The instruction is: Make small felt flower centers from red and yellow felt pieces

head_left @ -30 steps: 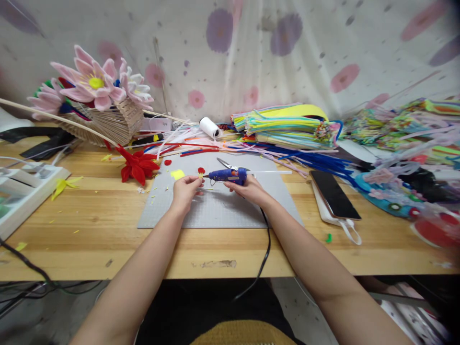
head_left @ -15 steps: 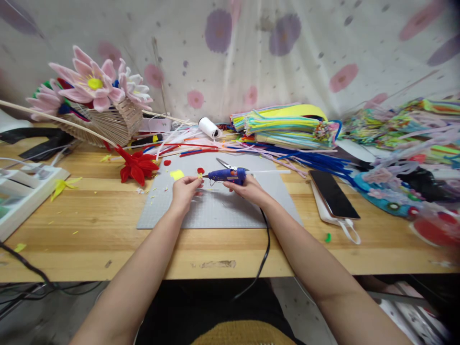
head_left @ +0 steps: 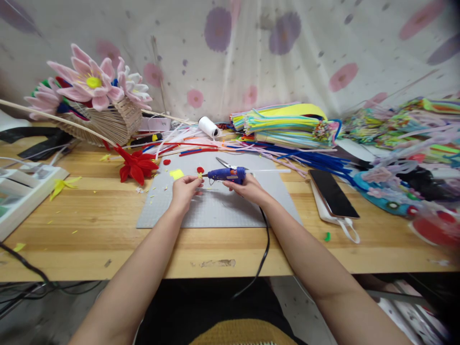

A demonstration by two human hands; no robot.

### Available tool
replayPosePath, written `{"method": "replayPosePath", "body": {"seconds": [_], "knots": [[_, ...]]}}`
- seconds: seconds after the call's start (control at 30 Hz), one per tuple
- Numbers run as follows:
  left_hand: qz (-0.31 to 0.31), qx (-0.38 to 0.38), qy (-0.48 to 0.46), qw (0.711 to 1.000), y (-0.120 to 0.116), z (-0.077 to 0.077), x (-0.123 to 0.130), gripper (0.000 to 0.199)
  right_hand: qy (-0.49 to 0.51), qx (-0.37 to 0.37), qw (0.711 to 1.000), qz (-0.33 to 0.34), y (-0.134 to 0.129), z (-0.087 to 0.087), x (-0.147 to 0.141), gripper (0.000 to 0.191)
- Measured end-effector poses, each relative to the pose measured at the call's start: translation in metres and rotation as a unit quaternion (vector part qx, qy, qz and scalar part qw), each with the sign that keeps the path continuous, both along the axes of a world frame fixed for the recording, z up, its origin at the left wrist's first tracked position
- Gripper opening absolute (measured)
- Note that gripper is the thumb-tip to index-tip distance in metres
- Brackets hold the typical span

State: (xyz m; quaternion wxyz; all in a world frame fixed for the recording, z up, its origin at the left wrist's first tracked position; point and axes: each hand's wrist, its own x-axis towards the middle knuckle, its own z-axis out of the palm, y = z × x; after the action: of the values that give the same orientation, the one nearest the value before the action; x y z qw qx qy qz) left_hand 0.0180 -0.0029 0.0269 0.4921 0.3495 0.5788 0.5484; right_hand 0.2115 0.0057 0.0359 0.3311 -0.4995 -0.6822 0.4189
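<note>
My right hand (head_left: 246, 188) is closed round a blue hot glue gun (head_left: 226, 175), its nozzle pointing left and a clear glue stick (head_left: 269, 171) sticking out of its back. Between the fingertips of my left hand (head_left: 186, 190) is a small yellow piece (head_left: 200, 176), too small to make out fully, and the nozzle tip meets or nearly meets it. Just behind it lies a red round piece (head_left: 200, 169); a second red disc (head_left: 166, 162) and a yellow felt scrap (head_left: 176, 174) lie to the left. Scissors (head_left: 224, 163) rest behind the glue gun, partly hidden by it.
A grey cutting mat (head_left: 223, 218) lies under both hands. To its left are a red fuzzy flower (head_left: 136, 165) and a white power strip (head_left: 43, 191). A phone (head_left: 334, 194) lies at right. Pipe cleaner bundles (head_left: 287, 125) line the back. The gun's black cord (head_left: 266, 239) hangs over the front edge.
Hardly anything differs: both hands, the glue gun and the yellow piece keep their places, and the view has shifted very slightly.
</note>
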Motion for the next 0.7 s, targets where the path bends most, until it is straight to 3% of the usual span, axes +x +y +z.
{"method": "replayPosePath", "body": {"seconds": [0.7], "knots": [[-0.007, 0.010, 0.004, 1.000, 0.0018, -0.0044, -0.0018, 0.024, -0.015, 0.002, 1.000, -0.006, 0.0025, -0.0022, 0.0021, 0.042]]}}
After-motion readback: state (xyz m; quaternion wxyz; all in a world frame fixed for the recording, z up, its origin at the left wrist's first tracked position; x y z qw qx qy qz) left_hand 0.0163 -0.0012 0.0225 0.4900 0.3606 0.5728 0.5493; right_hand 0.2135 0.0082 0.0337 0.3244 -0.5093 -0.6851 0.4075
